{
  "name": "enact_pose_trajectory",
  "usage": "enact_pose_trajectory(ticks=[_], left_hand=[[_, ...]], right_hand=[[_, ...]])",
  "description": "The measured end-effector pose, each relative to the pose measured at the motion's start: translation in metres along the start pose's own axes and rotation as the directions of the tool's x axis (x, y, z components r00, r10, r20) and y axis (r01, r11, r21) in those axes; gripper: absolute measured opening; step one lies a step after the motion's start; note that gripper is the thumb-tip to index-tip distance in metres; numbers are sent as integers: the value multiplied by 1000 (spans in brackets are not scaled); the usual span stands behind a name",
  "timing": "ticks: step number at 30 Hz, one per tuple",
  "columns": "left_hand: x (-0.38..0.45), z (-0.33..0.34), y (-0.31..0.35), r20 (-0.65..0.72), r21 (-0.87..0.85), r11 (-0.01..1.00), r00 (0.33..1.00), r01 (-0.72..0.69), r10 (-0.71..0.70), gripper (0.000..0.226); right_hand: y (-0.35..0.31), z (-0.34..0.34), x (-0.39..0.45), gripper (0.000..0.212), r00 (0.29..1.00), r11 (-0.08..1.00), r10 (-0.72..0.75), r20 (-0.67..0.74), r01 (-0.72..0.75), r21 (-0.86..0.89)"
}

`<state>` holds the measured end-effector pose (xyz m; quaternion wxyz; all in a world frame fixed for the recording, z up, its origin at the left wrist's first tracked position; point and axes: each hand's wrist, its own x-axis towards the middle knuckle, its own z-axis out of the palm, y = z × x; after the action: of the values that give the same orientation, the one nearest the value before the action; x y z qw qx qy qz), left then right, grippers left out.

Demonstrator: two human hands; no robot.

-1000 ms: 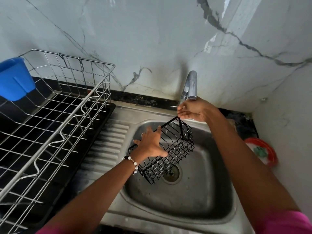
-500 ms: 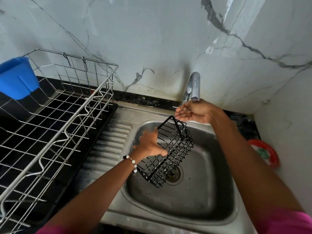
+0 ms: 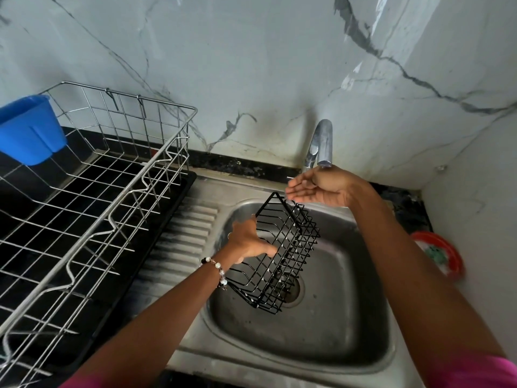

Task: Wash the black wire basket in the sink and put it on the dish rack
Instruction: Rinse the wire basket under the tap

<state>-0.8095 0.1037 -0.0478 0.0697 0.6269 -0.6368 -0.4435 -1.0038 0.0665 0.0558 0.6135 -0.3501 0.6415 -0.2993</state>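
The black wire basket [image 3: 282, 256] hangs tilted over the steel sink [image 3: 330, 326], one corner pointing up toward the faucet [image 3: 321, 144]. My left hand [image 3: 247, 240] grips its left rim, thumb inside the wires. My right hand [image 3: 319, 187] is cupped palm-up right under the faucet spout, just above the basket's top corner and apart from it, holding nothing. The metal dish rack [image 3: 92, 200] stands on a black tray to the left of the sink.
A blue plastic cup [image 3: 29, 130] hangs on the rack's far left edge. A red round dish with something green [image 3: 439, 254] sits on the counter right of the sink. Marble walls close in behind and on the right.
My right hand let go of the basket's top corner and opened palm-up under the spout. The basket, held by the left hand alone, tipped more upright.
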Motion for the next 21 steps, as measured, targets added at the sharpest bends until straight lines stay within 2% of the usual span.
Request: enact_pose_trajectory(ticks=[4,7,11,14,18,21], left_hand=[[0,1,0,14,-19,1000,1000,14,-14,94],[0,1,1,13,-17,1000,1000,23,-23,92],[0,1,-2,24,-10,999,999,43,-42,81],[0,2,-3,19,-20,999,999,48,-48,86],[-4,1,1,8,-38,999,1000,26,-25,92],[-6,-1,4,-8,-39,999,1000,18,-18,83]], right_hand=[[-1,0,0,18,996,999,-15,-92,12,-38],[-1,0,-3,21,1000,1000,-3,-5,3,-2],[2,-2,-1,19,993,999,-13,-119,8,-45],[2,0,-3,22,1000,1000,19,-4,-19,14],[3,0,-1,15,993,998,-1,-115,-6,-57],[2,1,-3,20,1000,1000,-7,12,7,9]])
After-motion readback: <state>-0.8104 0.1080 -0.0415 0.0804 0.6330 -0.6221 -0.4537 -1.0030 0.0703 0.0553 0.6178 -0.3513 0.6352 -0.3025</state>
